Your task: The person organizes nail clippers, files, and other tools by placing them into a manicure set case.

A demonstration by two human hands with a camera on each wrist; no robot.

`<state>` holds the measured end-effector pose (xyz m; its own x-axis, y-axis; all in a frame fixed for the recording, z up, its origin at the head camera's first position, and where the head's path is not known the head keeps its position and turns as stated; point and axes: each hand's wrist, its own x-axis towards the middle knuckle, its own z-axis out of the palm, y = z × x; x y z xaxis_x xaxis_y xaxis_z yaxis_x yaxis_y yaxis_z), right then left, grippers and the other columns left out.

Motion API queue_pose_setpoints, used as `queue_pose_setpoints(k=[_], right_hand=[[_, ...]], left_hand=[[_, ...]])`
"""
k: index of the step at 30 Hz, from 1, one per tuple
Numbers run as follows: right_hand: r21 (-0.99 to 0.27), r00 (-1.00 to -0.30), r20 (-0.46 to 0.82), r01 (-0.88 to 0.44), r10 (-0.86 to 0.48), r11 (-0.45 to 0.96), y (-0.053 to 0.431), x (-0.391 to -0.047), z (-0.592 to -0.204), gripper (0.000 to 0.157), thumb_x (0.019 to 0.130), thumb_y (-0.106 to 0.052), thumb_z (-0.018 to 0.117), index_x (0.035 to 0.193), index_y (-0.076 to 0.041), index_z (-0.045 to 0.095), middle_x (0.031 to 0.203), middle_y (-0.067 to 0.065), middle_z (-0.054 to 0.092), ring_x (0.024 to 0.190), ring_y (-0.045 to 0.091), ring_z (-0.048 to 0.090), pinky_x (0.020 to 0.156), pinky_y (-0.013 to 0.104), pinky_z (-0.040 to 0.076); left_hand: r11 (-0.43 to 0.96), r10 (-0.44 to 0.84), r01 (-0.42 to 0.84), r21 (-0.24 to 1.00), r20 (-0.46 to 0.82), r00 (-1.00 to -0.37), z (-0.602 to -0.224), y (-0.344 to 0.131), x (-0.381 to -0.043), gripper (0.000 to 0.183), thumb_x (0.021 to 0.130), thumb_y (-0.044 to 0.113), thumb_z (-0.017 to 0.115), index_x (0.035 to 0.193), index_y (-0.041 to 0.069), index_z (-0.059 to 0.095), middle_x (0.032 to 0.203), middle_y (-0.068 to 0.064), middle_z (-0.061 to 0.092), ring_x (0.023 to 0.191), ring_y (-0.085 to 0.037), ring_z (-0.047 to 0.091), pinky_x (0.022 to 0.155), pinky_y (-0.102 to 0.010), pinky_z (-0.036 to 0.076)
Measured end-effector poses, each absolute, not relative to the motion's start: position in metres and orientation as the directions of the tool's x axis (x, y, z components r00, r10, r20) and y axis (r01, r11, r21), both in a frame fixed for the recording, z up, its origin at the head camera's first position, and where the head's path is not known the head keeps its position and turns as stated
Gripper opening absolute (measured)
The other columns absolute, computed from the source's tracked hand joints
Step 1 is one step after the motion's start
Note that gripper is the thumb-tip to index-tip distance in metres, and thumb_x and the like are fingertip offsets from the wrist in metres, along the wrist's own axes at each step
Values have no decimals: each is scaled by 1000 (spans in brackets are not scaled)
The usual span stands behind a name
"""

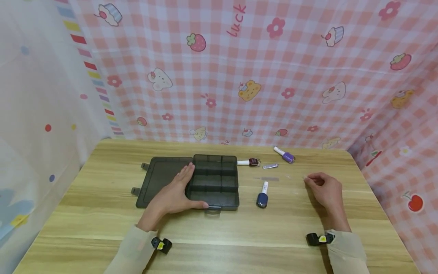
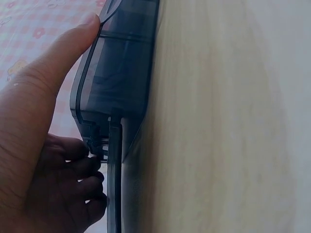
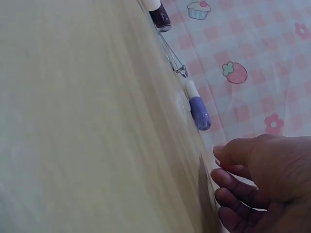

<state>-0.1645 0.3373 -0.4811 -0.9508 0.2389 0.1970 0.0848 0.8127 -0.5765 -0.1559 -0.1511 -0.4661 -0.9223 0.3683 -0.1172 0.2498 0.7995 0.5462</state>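
A dark translucent compartment box [image 1: 213,199] lies with its lid [image 1: 164,182] folded out to the left. My left hand [image 1: 174,194] spreads over the hinge side, its thumb on the near rim and its fingers stretched toward the far side. To the right, my right hand [image 1: 325,190] is just above the table, thumb and forefinger brought together at a tiny clear piece [image 1: 304,177], which is hard to make out. Left of that hand lie a blue nail polish bottle [image 1: 262,199], a nail file [image 1: 270,179] and nail clippers [image 1: 270,166].
A dark red nail polish bottle [image 1: 254,162] lies by the box's far right corner. Farther back is a purple nail polish bottle [image 1: 288,157]. Another tiny clear piece [image 1: 288,176] lies on the wooden table [image 1: 232,243]. Patterned cloth [image 1: 219,95] hangs behind the table.
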Motion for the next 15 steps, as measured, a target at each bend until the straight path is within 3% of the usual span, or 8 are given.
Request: queue_pose_setpoints(k=[15], right_hand=[[-629, -958, 219, 6, 185, 777, 309, -163, -463, 18, 96, -20, 73, 103, -4, 78, 93, 14, 76, 78, 10, 61, 65, 12, 46]], left_hand=[[801, 367, 245, 547, -125, -922, -466, -151, -156, 139, 67, 87, 72, 167, 19, 4, 175, 0, 1, 162, -32, 6, 124, -61, 25]])
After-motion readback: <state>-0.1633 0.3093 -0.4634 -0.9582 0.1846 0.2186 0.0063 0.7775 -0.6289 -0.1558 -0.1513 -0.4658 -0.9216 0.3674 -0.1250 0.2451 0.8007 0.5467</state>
